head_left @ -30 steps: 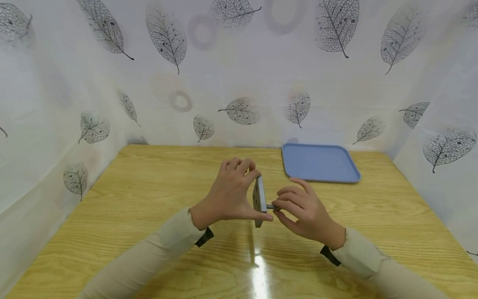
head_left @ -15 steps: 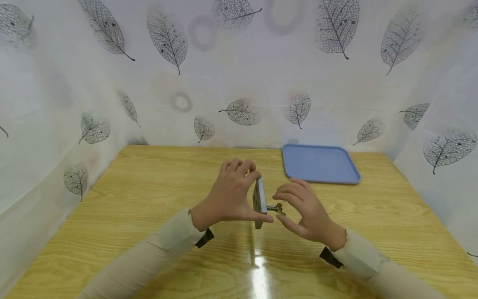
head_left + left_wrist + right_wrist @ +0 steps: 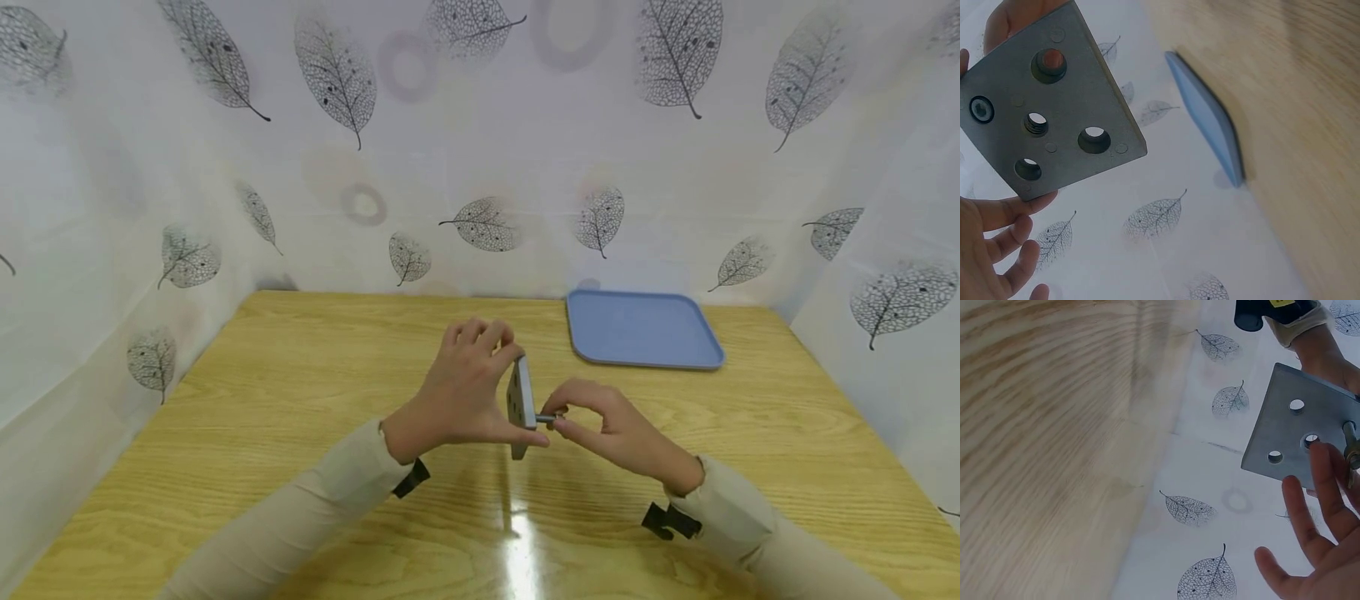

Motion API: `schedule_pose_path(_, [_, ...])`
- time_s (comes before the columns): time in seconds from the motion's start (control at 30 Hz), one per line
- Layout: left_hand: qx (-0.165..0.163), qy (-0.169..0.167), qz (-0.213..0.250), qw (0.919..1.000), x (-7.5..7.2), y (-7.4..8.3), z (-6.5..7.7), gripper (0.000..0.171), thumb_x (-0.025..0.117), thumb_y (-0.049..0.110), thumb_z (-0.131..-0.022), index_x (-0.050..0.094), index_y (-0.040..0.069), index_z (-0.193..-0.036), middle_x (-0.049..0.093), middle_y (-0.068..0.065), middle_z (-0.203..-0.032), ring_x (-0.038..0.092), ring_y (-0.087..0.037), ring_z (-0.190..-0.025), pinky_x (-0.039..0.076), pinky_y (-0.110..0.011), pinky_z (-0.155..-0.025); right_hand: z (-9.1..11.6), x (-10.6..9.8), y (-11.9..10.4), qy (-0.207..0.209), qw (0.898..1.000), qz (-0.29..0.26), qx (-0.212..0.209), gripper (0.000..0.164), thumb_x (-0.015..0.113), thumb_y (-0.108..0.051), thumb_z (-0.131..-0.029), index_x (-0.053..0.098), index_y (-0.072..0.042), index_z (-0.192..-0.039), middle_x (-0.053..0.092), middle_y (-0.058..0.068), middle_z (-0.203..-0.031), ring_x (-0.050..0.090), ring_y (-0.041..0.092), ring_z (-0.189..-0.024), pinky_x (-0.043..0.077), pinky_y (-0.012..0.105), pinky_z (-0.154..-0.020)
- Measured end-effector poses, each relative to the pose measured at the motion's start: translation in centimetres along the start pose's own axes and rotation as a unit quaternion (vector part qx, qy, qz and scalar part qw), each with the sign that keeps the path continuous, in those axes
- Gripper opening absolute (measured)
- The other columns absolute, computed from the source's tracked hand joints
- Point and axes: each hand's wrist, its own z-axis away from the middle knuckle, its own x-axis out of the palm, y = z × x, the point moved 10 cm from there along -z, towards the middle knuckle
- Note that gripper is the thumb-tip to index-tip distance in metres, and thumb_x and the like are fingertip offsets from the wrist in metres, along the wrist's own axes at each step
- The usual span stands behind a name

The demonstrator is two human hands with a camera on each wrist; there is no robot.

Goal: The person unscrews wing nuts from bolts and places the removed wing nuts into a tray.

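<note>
My left hand point(image 3: 462, 390) holds a square grey metal plate point(image 3: 522, 392) upright above the table, thumb at its lower edge and fingers at its upper edge. The left wrist view shows several round holes through this plate, with the socket head of a bolt point(image 3: 982, 109) filling one. The bolt's shank point(image 3: 545, 417) sticks out to the right of the plate. On its end sits a brass-coloured wing nut point(image 3: 1354, 456), pinched between thumb and index finger of my right hand point(image 3: 618, 421) and partly hidden by them. The right hand's other fingers point(image 3: 1304, 519) are spread apart.
A blue tray point(image 3: 643, 329) lies at the back right of the wood-grain table point(image 3: 337, 358). A white leaf-patterned sheet point(image 3: 480, 150) hangs behind the table and along both sides. Dark straps point(image 3: 411, 479) are at both wrists.
My right hand let go of the wing nut, spread its fingers and showed it uncovered, then pinched it again with the wrist turned. The left hand and plate stay nearly still.
</note>
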Motion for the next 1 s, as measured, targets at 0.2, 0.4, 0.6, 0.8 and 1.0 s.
schedule_pose_path(0.2, [0.003, -0.001, -0.007, 1.0, 0.1, 0.0, 0.1, 0.087, 0.064, 0.086, -0.047, 0.063, 0.016, -0.099, 0.046, 0.0, -0.101, 0.038, -0.018, -0.09, 0.033, -0.038, -0.081, -0.1, -0.4, -1.6, 0.046, 0.99, 0.109, -0.072, 0.011, 0.065, -0.012, -0.088, 0.065, -0.018, -0.096, 0.063, -0.007, -0.089, 0.055, 0.005, -0.082, 0.043, 0.031, -0.086])
schedule_pose_path(0.4, [0.004, 0.004, -0.016, 0.9999, -0.1, 0.1, 0.0, 0.089, 0.064, 0.086, -0.046, 0.062, 0.016, -0.101, 0.048, 0.0, -0.103, 0.04, -0.019, -0.091, 0.034, -0.038, -0.081, 0.6, -0.7, -4.5, 0.134, 0.937, 0.264, -0.184, 0.026, 0.053, -0.029, -0.095, 0.068, -0.01, -0.085, 0.066, 0.001, -0.081, 0.061, 0.018, -0.082, 0.038, 0.047, -0.096])
schedule_pose_path(0.6, [-0.001, 0.004, -0.012, 0.9999, -0.1, -0.1, 0.0, 0.089, 0.064, 0.086, -0.047, 0.063, 0.016, -0.102, 0.048, 0.0, -0.104, 0.041, -0.019, -0.092, 0.035, -0.039, -0.082, 1.8, -0.1, -7.4, 0.22, 0.831, 0.406, -0.309, 0.022, 0.057, -0.016, -0.093, 0.068, -0.005, -0.078, 0.065, 0.004, -0.07, 0.065, 0.025, -0.073, 0.041, 0.056, -0.082])
schedule_pose_path(0.8, [-0.001, 0.007, -0.004, 1.0, -0.2, 0.0, 0.0, 0.088, 0.066, 0.084, -0.046, 0.063, 0.015, -0.102, 0.048, 0.0, -0.104, 0.041, -0.019, -0.091, 0.035, -0.04, -0.082, 2.5, 0.4, -8.0, 0.248, 0.786, 0.444, -0.352, 0.02, 0.057, -0.012, -0.093, 0.067, -0.004, -0.078, 0.064, 0.007, -0.068, 0.064, 0.027, -0.069, 0.039, 0.055, -0.094])
schedule_pose_path(1.0, [0.0, 0.008, -0.003, 1.0, -0.2, 0.0, 0.1, 0.089, 0.066, 0.084, -0.046, 0.063, 0.015, -0.101, 0.048, 0.0, -0.104, 0.04, -0.019, -0.092, 0.035, -0.039, -0.082, 2.0, -0.3, -7.1, 0.22, 0.839, 0.389, -0.309, 0.025, 0.058, -0.025, -0.092, 0.067, -0.003, -0.084, 0.066, 0.008, -0.076, 0.064, 0.027, -0.076, 0.04, 0.055, -0.087])
